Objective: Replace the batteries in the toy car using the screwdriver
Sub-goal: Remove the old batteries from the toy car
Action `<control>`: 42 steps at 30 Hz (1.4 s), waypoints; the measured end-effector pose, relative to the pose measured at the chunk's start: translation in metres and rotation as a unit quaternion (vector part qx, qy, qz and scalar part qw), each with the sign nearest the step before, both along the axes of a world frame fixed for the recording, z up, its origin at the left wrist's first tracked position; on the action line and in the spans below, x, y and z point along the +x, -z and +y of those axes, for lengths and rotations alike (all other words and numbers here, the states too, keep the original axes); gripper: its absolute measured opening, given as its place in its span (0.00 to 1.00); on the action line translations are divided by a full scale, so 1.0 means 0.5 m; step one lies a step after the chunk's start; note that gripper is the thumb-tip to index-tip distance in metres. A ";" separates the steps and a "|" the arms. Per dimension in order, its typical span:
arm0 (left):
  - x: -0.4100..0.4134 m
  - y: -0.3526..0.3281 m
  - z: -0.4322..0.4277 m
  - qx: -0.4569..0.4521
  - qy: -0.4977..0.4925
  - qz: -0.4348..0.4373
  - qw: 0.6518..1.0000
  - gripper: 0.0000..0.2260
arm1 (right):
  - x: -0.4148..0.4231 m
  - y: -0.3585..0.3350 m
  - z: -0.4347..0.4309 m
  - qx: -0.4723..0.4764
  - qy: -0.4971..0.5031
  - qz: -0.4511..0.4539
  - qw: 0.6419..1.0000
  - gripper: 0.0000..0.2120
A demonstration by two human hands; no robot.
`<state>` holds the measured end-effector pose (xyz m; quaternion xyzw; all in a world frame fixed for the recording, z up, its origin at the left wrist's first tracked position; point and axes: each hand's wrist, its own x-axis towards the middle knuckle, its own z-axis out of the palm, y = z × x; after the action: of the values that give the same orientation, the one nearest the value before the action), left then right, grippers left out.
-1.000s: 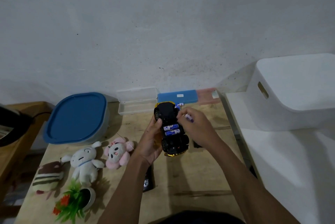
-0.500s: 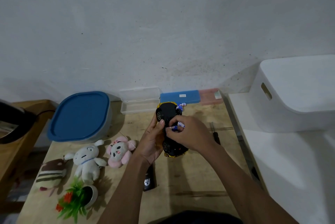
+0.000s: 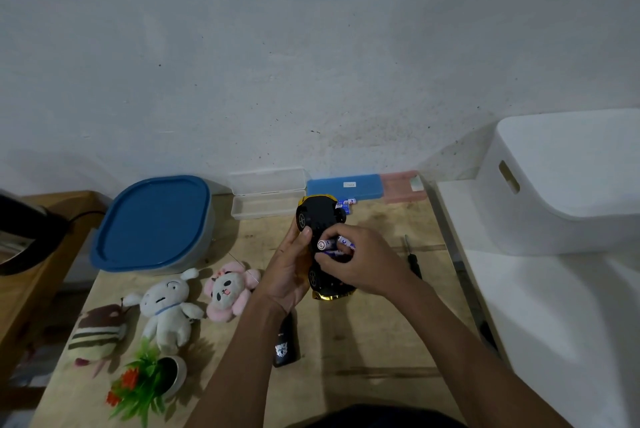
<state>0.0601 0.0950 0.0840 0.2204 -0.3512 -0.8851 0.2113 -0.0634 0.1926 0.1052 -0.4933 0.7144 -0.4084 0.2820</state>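
Left grip point(image 3: 289, 273) is curled round the upturned toy car point(image 3: 317, 216), holding it wheels-up over the middle of the bench point(image 3: 363, 341). Right grip point(image 3: 365, 263) pinches a battery point(image 3: 327, 244) at the car's underside, fingers clamped on it. Near that hand, to its right, the screwdriver point(image 3: 414, 259) lies on the bench.

The right hand point(image 3: 360, 261), pinching a purple-and-white cylindrical battery point(image 3: 327, 244) whose print is too small to read, covers the middle of the upturned black toy car with gold trim point(image 3: 317, 216). The left forearm point(image 3: 256, 341) hides the top of a black rectangular gadget point(image 3: 285, 349). A white plastic bin point(image 3: 571, 185) runs off the right edge, a dark rounded object point(image 3: 20, 237) off the left.
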 end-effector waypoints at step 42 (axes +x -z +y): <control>-0.020 0.003 -0.006 -0.088 -0.057 -0.060 0.993 0.26 | -0.015 -0.035 0.005 0.173 0.086 -0.085 0.978 0.11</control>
<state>0.0500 0.0921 0.0825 0.2735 -0.4269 -0.8224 0.2580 -0.0708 0.1949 0.1229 -0.3373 0.7872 -0.3422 0.3866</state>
